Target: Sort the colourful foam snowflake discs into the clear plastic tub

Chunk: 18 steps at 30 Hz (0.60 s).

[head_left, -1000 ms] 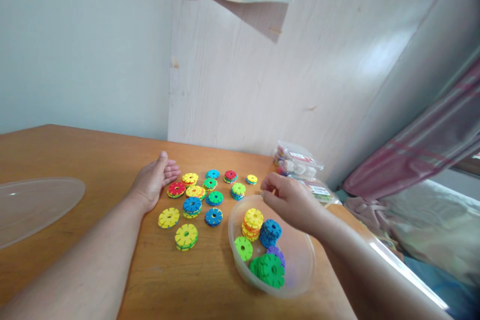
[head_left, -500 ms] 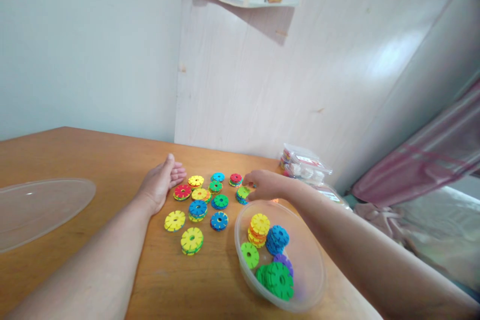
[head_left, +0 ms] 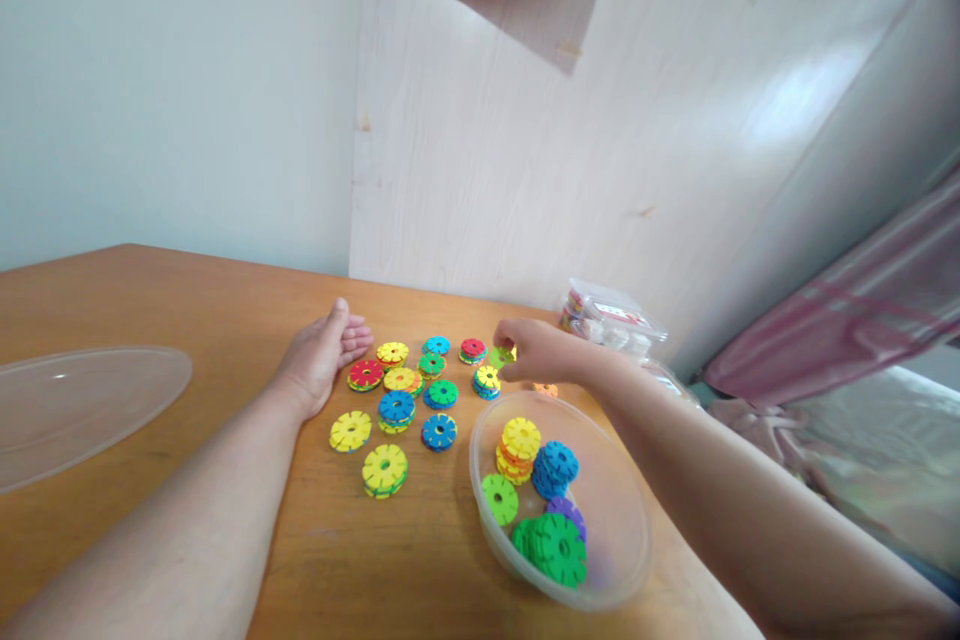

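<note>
Several coloured notched plastic discs [head_left: 397,407] lie in small stacks on the wooden table [head_left: 187,320]. My left hand [head_left: 322,355] rests on its edge beside them, fingers loosely curled, holding nothing. My right hand [head_left: 534,352] hovers beyond the clear plastic bowl [head_left: 600,560], fingers pinched on a light green disc [head_left: 501,356] just above the yellow-and-blue stack [head_left: 487,381]. Inside the bowl sit stacks of yellow [head_left: 519,443], blue [head_left: 557,466] and green discs [head_left: 553,546].
A clear plastic lid [head_left: 75,410] lies at the table's left. Clear packets of small items [head_left: 611,320] sit by the wall at the table's far right corner. A pink curtain [head_left: 840,330] and bedding lie to the right, past the table's edge.
My right hand reached from over the bowl out to the far discs and lifted a light green disc off the stack. My left hand stayed put.
</note>
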### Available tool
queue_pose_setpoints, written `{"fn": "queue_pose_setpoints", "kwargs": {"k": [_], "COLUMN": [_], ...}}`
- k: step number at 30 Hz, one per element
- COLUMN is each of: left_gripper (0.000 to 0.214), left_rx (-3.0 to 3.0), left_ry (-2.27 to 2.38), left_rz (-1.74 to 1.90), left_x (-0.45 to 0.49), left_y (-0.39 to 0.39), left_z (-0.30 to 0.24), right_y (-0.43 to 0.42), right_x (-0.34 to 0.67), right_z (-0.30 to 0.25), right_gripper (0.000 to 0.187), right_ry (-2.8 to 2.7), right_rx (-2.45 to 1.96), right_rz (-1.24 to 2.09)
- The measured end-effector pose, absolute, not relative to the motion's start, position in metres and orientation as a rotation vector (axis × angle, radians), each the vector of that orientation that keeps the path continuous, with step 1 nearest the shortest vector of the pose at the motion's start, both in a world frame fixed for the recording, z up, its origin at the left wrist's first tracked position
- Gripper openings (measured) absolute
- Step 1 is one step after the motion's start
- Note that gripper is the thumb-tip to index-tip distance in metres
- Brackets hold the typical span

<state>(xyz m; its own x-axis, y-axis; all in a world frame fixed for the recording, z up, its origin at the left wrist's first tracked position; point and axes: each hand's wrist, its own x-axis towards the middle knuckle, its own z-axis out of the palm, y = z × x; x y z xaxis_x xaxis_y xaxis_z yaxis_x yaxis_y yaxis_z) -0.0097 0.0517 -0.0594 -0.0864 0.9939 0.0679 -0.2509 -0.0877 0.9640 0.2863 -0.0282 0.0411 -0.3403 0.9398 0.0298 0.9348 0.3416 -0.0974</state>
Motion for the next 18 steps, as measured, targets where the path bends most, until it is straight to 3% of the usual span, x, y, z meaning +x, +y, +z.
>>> {"fn": "queue_pose_setpoints", "kwargs": {"k": [8,18], "left_gripper": [0.055,0.054], "left_rx": [1.045,1.029], "left_ry": [1.029,1.045], "left_rz": [1.448,1.44], "left_x": [-0.011,-0.009], "left_y": [0.056,0.05], "left_z": [-0.063,-0.055], "right_y": [-0.119,-0.154], "right_x": [0.269,0.261], "right_z": [0.077,0.062], "right_gripper": [0.036,0.034], "right_ry": [-2.533,-2.781], "right_rx": [-1.494,-1.435], "right_rz": [0.162,0.268]}}
